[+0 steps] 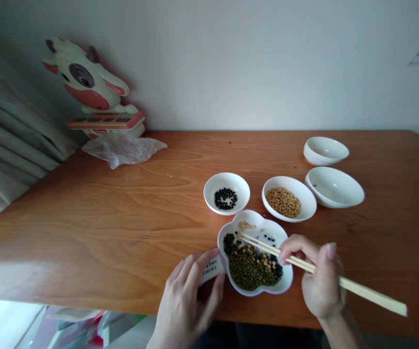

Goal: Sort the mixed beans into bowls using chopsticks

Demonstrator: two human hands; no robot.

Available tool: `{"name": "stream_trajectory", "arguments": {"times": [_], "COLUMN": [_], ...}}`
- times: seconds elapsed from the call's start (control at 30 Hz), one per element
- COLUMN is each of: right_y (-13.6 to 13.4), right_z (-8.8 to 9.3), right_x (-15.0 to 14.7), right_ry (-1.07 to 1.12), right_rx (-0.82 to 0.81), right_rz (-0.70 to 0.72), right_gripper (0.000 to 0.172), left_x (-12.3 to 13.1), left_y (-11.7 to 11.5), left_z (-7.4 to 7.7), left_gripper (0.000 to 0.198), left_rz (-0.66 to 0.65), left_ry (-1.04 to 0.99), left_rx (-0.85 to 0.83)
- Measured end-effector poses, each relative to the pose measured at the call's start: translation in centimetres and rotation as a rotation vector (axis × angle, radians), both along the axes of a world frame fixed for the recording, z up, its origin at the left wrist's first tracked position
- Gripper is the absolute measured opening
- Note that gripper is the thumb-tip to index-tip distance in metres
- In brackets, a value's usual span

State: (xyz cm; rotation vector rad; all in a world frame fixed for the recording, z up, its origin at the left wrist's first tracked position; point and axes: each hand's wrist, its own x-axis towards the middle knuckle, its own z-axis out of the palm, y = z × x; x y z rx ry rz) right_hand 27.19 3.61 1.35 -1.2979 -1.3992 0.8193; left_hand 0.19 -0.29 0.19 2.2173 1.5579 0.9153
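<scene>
My right hand (320, 278) holds a pair of wooden chopsticks (369, 292), their tips reaching over a white flower-shaped dish (256, 218) with a purple rim. Green mung beans (249, 269) fill its near half, mixed with black beans and some yellow soybeans. A few black beans and a small patch of yellow ones lie apart at the far side. My left hand (185, 303) pinches a white printed paper slip (211, 269) against the dish's left edge. Just beyond the dish stand a white bowl of black beans (226, 182) and a white bowl of soybeans (289, 186).
Two white bowls (334, 189) (325, 150) with no beans stand at the right of the wooden table (85, 218). A cow-shaped figure (89, 82) and a crumpled plastic bag (122, 150) sit at the far left, beside a grey curtain (13, 135).
</scene>
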Motion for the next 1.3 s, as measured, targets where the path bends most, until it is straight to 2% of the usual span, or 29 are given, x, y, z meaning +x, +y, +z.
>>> {"name": "stream_trajectory", "arguments": {"times": [0.2, 0.37, 0.53, 0.67, 0.8, 0.87, 0.9, 1.0, 1.07, 1.17, 1.3], "right_y": [0.1, -0.1, -0.1, 1.0, 1.5, 0.7, 0.2, -1.4, -1.9, -1.5, -0.3], "right_z": [0.0, 1.1, 2.3, 2.1, 1.4, 1.0, 0.8, -0.1, -0.7, -1.6, -2.3], "right_x": [-0.2, 0.0, 2.7, 5.9, 7.2, 6.9, 6.6, 5.5, 5.2, 5.2, 5.5], "right_ry": [0.043, 0.14, 0.208, 0.142, 0.079, 0.08, 0.106, 0.163, 0.116, 0.023, -0.047], "right_rx": [0.036, 0.129, 0.365, 0.57, 0.386, 0.332, 0.357, 0.316, 0.235, 0.063, -0.023], "right_rz": [-0.024, -0.049, -0.138, -0.227, -0.394, -0.397, -0.406, -0.296, -0.152, 0.024, 0.142], "right_gripper": [0.092, 0.093, 0.084, 0.075, 0.085, 0.089, 0.088, 0.085, 0.092, 0.104, 0.106], "left_x": [0.0, -0.1, 0.0, -0.1, -0.5, -0.7, -0.8, -0.6, -0.2, 0.3, 0.6], "left_y": [0.0, 0.1, 0.4, 0.8, 1.1, 1.2, 1.2, 1.6, 1.9, 2.3, 2.9], "left_z": [0.0, -0.1, -0.2, -0.5, -1.0, -0.9, -0.8, -0.1, 0.4, 0.8, 1.1], "left_gripper": [0.037, 0.038, 0.036, 0.034, 0.039, 0.041, 0.042, 0.043, 0.042, 0.041, 0.039], "left_rz": [-0.005, -0.006, -0.015, -0.004, 0.0, -0.003, -0.011, -0.037, -0.049, -0.046, -0.026], "left_ry": [-0.004, 0.006, 0.005, 0.029, 0.092, 0.111, 0.115, 0.103, 0.097, 0.095, 0.127], "left_rx": [-0.005, 0.011, 0.065, 0.16, 0.191, 0.194, 0.188, 0.152, 0.119, 0.11, 0.108]}}
